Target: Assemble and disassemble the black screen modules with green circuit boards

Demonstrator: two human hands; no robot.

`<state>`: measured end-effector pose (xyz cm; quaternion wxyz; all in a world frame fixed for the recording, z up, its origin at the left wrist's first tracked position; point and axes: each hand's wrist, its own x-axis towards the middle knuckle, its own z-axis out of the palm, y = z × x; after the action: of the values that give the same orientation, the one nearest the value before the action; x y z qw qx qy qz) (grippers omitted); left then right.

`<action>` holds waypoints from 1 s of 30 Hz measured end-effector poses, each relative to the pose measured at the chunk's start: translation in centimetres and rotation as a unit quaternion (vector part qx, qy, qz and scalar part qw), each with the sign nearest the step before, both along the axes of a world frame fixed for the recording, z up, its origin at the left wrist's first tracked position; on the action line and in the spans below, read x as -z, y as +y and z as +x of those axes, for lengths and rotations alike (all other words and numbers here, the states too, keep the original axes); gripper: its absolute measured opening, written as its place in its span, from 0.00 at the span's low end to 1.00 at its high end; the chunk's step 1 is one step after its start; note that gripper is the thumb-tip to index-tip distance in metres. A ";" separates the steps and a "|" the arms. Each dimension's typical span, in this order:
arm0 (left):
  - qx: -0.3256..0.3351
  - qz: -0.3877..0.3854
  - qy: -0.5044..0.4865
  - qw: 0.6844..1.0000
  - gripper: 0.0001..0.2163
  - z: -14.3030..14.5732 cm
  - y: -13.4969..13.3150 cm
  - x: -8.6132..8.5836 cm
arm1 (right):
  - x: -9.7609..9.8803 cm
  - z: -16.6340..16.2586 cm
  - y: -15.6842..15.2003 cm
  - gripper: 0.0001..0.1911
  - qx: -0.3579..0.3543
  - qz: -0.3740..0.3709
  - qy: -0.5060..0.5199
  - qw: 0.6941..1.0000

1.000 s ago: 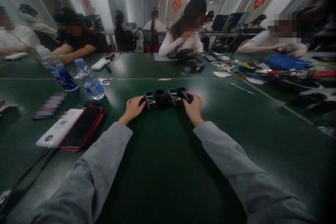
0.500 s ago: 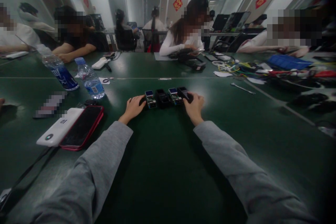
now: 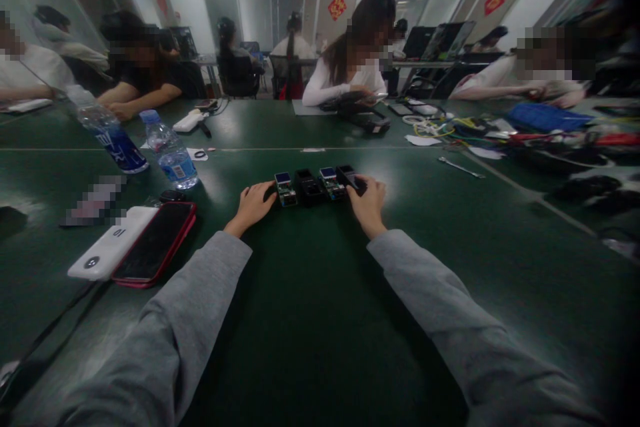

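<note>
Four-part detail aside, a row of small devices lies on the green table. At its left end is a circuit board with a small screen [image 3: 286, 189], then a black case [image 3: 307, 185], a second circuit board [image 3: 331, 184] and another black case [image 3: 347, 176]. My left hand [image 3: 254, 205] rests on the table with bent fingers against the left board's outer edge, not wrapped round it. My right hand [image 3: 369, 201] has its thumb and fingers around the right-hand black case, partly hiding it.
Left of my arm lie a white power bank [image 3: 114, 240] and a red-cased phone [image 3: 156, 243]. Two bottles, one clear [image 3: 173, 153] and one blue-labelled [image 3: 113, 137], stand behind them. A wrench [image 3: 461, 167] and tangled cables [image 3: 465, 130] lie right. Several people sit opposite.
The hands and the row of devices keep their places relative to each other. The whole view has shifted very slightly. Another person's fingertip at the far left edge has gone from view.
</note>
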<state>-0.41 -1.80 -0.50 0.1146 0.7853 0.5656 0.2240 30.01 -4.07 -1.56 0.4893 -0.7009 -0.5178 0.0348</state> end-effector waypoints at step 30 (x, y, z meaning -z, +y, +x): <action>0.003 0.011 -0.002 1.000 0.20 0.0 -0.2 0.1 | -2.5 0.4 -12.0 0.31 -0.289 -0.052 -0.278 0.915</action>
<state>-0.44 -1.98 -0.62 0.1076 0.7878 0.5604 0.2319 30.37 -16.08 0.99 0.2570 -0.5267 -0.8102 0.0057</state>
